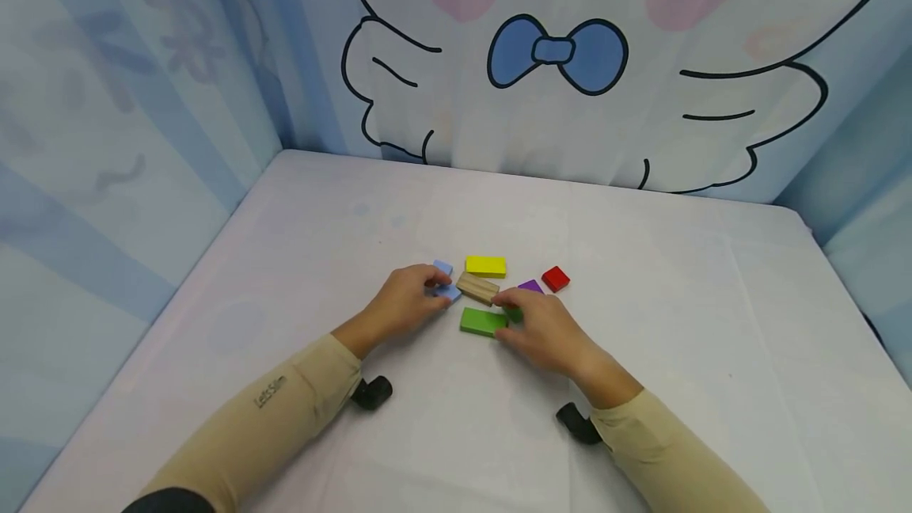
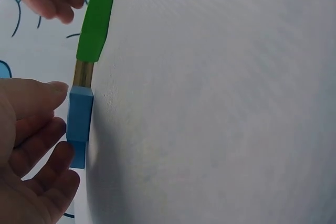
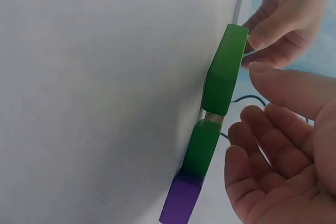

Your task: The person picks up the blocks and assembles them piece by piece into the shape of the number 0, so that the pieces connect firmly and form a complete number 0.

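My left hand hovers at two light-blue blocks, thumb and fingers spread around them; whether it touches them I cannot tell. In the left wrist view a blue block lies beside the thumb and bent fingers. My right hand is over a green block, partly hidden by the fingers, at the right end of a longer green block. The right wrist view shows the fingers loosely bent, apart from the green block. Between the hands lies a plain wooden block.
A yellow block lies behind the wooden one. A purple block shows partly behind the right hand, with a red block farther right. The white-covered table meets printed curtains at the back and sides.
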`<action>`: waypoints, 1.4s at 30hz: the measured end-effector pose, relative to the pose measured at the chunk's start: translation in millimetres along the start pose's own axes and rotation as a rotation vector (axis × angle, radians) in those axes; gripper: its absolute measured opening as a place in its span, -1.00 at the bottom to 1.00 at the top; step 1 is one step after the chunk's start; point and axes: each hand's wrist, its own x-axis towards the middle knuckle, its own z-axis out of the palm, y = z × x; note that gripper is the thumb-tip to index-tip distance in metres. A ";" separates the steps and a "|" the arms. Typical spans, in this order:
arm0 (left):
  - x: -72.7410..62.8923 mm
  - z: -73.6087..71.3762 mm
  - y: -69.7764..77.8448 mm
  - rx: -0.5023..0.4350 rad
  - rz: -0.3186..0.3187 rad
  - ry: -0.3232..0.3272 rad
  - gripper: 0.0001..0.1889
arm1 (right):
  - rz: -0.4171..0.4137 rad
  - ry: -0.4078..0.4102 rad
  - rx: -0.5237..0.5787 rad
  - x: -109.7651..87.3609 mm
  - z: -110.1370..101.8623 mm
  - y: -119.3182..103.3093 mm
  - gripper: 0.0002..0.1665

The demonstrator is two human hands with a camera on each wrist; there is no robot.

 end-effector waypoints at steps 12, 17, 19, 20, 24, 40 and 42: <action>0.4 1.6 -1.7 0.015 0.037 0.036 -0.70 | 0.021 -0.032 -0.004 3.8 1.0 -2.1 -0.58; -0.1 0.8 -0.6 0.017 0.042 0.033 -0.70 | 0.011 -0.035 -0.022 5.8 1.7 -2.0 -0.66; -0.1 0.4 -0.1 0.014 0.038 0.029 -0.70 | 0.007 -0.038 -0.031 6.6 1.9 -2.3 -0.68; 0.0 0.1 0.3 0.012 0.037 0.027 -0.70 | 0.007 -0.040 -0.036 6.8 1.8 -2.7 -0.69; 1.1 -0.5 1.4 0.008 0.021 0.016 -0.69 | 0.016 -0.059 -0.048 7.7 1.6 -5.1 -0.70; 2.5 0.8 -2.1 0.009 0.001 0.000 -0.71 | 0.029 -0.106 -0.038 3.7 6.5 -5.3 -0.65; 2.1 0.5 -2.5 0.006 -0.003 -0.003 -0.71 | 0.030 -0.110 -0.035 3.2 7.0 -5.5 -0.65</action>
